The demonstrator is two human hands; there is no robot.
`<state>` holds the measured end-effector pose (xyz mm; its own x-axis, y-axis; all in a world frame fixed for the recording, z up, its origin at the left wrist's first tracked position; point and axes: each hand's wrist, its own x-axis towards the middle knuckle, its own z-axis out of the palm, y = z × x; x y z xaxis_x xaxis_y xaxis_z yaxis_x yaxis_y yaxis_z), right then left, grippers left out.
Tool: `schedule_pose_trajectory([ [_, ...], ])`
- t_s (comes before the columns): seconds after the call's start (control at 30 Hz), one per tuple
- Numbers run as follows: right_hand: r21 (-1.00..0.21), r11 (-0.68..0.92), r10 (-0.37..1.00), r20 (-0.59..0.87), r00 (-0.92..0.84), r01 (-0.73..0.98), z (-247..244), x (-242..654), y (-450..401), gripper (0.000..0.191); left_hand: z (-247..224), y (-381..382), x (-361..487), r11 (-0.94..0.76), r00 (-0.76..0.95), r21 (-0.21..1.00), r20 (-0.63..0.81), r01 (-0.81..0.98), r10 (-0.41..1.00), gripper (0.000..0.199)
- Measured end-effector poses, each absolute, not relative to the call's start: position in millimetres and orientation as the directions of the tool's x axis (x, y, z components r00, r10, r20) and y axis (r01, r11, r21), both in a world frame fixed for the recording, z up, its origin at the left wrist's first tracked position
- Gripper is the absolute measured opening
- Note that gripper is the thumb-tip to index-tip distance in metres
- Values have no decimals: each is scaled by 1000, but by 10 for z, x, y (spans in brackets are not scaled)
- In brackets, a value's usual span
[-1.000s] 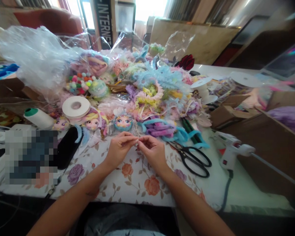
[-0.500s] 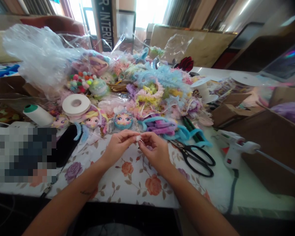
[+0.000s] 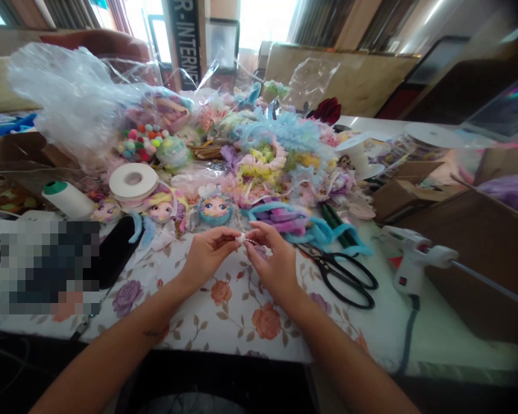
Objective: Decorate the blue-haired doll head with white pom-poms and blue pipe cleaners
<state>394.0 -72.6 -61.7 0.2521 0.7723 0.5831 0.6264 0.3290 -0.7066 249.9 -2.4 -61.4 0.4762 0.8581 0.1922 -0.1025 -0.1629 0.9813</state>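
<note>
Over the floral cloth [image 3: 220,328], my left hand [image 3: 208,253] pinches a small white piece [image 3: 240,237] between thumb and fingertips. My right hand [image 3: 277,261] meets it from the other side, thumb and fingers closed on a short strand that looks like white beads [image 3: 251,241]. Whether the piece and the strand are joined is too small to tell. Just beyond my fingertips lie a doll head with blue trim [image 3: 216,208] and purple and blue fuzzy strips [image 3: 280,218]. Black-handled scissors [image 3: 347,279] rest to the right of my right hand.
A white glue gun [image 3: 410,259] stands at the right, before a cardboard box [image 3: 470,259]. Ribbon spool [image 3: 133,179], thread cone [image 3: 67,198] and a black flat object [image 3: 116,253] sit left. Lace, pompoms [image 3: 142,141] and plastic bags [image 3: 69,92] pile up behind.
My right hand's fingers have opened out slightly and shifted a little, showing more of the strand. The left hand still pinches the white piece.
</note>
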Motion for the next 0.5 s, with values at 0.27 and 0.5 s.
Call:
schedule_pose_trajectory([
  [0.27,-537,408,749,659,65,738,-710,3937,-692,40,-730,-38,2506,-397,413,917,377,-39,829,5],
  [0.5,-572,383,783,617,72,725,-771,3911,-702,40,-728,-64,2515,-197,432,977,213,-84,876,10],
])
